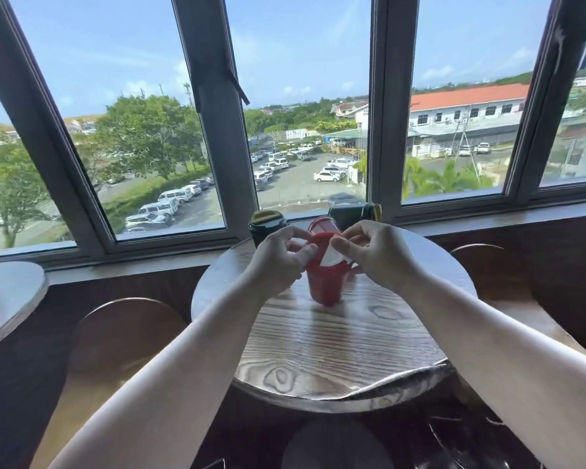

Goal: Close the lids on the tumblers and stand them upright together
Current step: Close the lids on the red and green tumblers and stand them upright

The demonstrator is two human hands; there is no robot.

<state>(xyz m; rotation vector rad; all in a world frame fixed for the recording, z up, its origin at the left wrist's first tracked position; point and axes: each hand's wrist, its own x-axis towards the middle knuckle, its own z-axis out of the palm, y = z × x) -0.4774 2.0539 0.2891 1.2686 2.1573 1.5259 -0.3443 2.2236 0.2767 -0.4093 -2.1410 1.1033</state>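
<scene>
Lid being closed on the red tumbler (324, 285), mid-surface (335, 336).
Its rim is being pinched by the left hand (281, 257), the white flap (332, 258) by the right hand (374, 253); uneven pressing could tip it.

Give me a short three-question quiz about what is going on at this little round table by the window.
1. True or false: the red tumbler stands upright on the round table.
2. Which hand touches the white flap on the red lid? A) left hand B) right hand C) neither
3. Fill in: the dark tumbler behind the left hand stands near the ____.

Key:
1. True.
2. B; the right hand's fingers are at the flap while the left hand steadies the lid's other side.
3. Window.
</scene>
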